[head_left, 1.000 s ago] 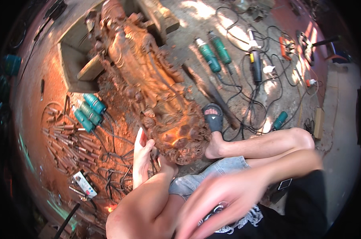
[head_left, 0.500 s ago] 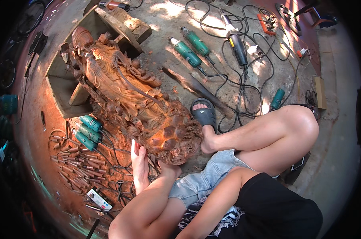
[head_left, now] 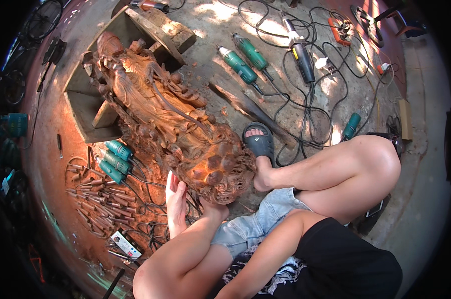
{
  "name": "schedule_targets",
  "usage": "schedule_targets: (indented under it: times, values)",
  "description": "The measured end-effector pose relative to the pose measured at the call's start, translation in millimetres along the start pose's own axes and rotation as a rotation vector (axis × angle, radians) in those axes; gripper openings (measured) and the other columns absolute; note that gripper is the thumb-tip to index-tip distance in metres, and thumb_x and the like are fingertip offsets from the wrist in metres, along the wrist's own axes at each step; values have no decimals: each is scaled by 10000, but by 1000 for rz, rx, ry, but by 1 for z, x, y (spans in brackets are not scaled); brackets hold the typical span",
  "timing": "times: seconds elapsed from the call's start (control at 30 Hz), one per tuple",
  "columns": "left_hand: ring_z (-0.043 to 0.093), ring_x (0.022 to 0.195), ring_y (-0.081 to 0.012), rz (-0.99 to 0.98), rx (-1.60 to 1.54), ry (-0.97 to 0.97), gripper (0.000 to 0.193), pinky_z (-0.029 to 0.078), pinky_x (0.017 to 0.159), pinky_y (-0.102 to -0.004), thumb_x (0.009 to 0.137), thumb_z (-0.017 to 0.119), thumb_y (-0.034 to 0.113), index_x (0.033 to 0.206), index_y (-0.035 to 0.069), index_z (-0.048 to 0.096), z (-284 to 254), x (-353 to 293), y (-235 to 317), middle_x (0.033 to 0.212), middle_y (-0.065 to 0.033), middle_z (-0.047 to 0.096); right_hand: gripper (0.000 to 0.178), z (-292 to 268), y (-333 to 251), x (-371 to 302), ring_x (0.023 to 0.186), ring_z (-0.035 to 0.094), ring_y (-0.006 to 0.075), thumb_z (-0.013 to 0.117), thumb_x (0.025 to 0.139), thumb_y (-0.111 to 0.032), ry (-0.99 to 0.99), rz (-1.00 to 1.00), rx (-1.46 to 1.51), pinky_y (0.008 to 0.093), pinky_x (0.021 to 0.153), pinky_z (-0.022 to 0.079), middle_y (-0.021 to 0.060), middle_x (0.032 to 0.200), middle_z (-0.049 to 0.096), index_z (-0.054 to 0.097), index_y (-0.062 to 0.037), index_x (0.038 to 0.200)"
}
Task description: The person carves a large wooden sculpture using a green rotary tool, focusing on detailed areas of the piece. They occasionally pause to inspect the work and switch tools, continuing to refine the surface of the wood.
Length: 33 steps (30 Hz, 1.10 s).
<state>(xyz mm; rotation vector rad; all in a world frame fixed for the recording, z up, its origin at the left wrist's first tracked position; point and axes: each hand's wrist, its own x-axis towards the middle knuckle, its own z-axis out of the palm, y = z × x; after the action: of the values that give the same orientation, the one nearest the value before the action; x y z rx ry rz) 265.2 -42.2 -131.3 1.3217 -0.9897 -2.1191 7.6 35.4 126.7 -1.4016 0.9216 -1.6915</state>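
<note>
Head view, the only one: the wood carving (head_left: 156, 102) is laid slantwise on the floor (head_left: 200, 60), far end at the wooden frame (head_left: 83, 107), near end between the left foot (head_left: 215, 211) and the sandal (head_left: 260, 144) on the right one. The left hand (head_left: 175, 204) is held beside the near end's left side, fingers extended, nothing seen to be gripped; whether the wood is touched can't be made out. The right hand is cut off by the lower edge — state cannot be told; only the right forearm (head_left: 265, 251) is shown.

Handling, by judgement: heavy and stiff, best taken under the thick body with both hands. The thin curved strip (head_left: 180, 109) and fine edges should be kept out of any grip — likely to snap. Dust may make it slippery.

Hidden: the carving's underside and any contact with the frame. Left forearm is blocked by the left leg (head_left: 180, 249). Tool bits (head_left: 103, 207) are heaped too densely to be counted.
</note>
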Motion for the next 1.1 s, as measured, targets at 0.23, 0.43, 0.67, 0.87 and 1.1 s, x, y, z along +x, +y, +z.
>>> schedule_targets:
  times: [0.23, 0.43, 0.67, 0.87, 1.1]
  values:
    - [635, 1288, -233, 242, 366, 29, 652, 541, 1012, -349, 1016, 736, 360, 1548, 55, 513, -35, 27, 115, 1446, -104, 614, 355, -15, -20, 6, 1141, 714, 296, 762, 950, -222, -84, 37, -82, 413, 1009, 565, 183, 1180, 751, 727, -7, 1230]
    - [639, 1224, -162, 443, 517, 156, 500, 521, 980, -305, 1085, 638, 350, 1532, 144, 551, -17, 87, 256, 1369, -71, 652, 371, -2, -33, 12, 1150, 708, 300, 761, 952, -235, -195, -8, -121, 417, 1015, 561, 183, 1187, 747, 718, -10, 1244]
    - [525, 1367, -241, 576, 841, 235, 729, 503, 1008, -409, 1050, 591, 573, 1639, 196, 381, 33, 194, 376, 1549, -116, 525, 390, 27, -28, 24, 1160, 702, 305, 760, 954, -251, -257, -142, -115, 421, 1022, 555, 182, 1195, 743, 708, -14, 1260]
    - [604, 1169, -161, 691, 842, 102, 424, 479, 974, -312, 1043, 683, 360, 1365, 94, 610, 40, 245, 398, 1261, -74, 674, 407, -16, -41, 29, 1169, 697, 309, 759, 956, -265, -154, -103, -209, 425, 1028, 551, 182, 1203, 740, 699, -17, 1273]
    - [616, 1041, -158, 864, 870, 224, 280, 493, 967, -316, 1046, 679, 257, 1210, 40, 615, 48, 278, 364, 1118, -74, 676, 426, -67, -46, 13, 1180, 690, 314, 758, 959, -281, 13, 32, -350, 430, 1035, 546, 182, 1211, 736, 688, -21, 1289]
